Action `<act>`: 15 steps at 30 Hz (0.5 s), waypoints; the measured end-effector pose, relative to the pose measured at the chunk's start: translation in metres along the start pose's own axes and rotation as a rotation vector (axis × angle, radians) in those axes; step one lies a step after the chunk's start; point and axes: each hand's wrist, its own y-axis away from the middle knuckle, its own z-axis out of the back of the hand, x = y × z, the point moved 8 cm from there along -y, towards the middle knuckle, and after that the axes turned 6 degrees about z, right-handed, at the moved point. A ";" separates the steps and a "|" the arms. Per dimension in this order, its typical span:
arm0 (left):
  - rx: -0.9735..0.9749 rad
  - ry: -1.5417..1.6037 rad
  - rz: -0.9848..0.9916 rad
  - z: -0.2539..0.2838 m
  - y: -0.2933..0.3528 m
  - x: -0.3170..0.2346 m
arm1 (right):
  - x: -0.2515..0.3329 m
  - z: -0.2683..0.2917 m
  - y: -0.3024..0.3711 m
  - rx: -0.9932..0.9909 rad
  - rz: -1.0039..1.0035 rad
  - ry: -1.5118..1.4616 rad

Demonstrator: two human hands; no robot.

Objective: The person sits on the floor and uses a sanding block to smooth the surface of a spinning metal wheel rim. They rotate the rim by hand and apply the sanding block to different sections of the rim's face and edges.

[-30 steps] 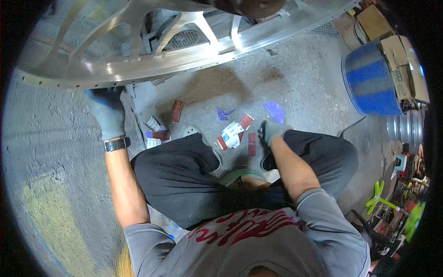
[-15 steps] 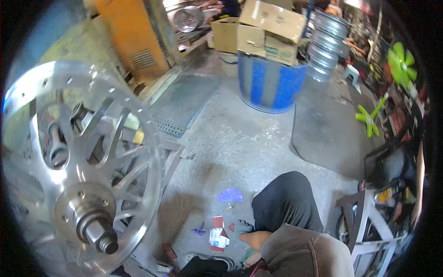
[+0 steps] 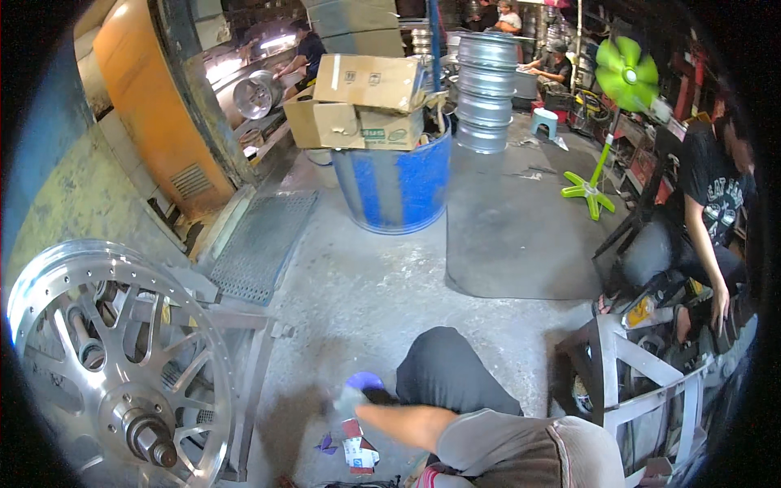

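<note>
My right forearm (image 3: 411, 424) reaches left from a grey sleeve, low in the view. My right hand (image 3: 351, 400) is smeared by motion and looks covered in something grey, so its fingers cannot be read. It is over the floor, right beside a purple disc (image 3: 364, 381) that it partly covers; whether it touches the disc I cannot tell. Just below lie a white and red packet (image 3: 359, 454) and a small purple scrap (image 3: 327, 443). My left hand does not show. To the left stands a shiny spoked wheel (image 3: 89, 350) on a threaded shaft (image 3: 154, 447).
A metal frame (image 3: 256, 382) stands by the wheel. Ahead are a blue drum (image 3: 390, 187) topped with cardboard boxes (image 3: 366, 85), stacked rims (image 3: 486, 93), a dark mat (image 3: 521, 252) and a green fan (image 3: 626, 75). A co-worker (image 3: 716, 195) sits at right behind a grey frame (image 3: 643, 358).
The view has tilted up and turned right, bringing the co-worker into sight. My right hand has swung left and forward to the purple disc.
</note>
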 end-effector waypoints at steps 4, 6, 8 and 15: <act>0.017 0.009 -0.099 0.001 -0.006 -0.040 | 0.109 0.134 -0.073 -0.313 0.106 -0.405; 0.055 0.036 -0.178 -0.010 -0.012 -0.066 | 0.147 0.217 -0.117 -0.500 0.371 -0.552; 0.053 0.021 -0.175 -0.006 -0.010 -0.064 | 0.219 0.277 -0.106 -0.614 0.555 -0.608; 0.091 -0.040 -0.159 -0.013 -0.008 -0.051 | 0.286 0.344 -0.070 -0.396 0.794 -0.608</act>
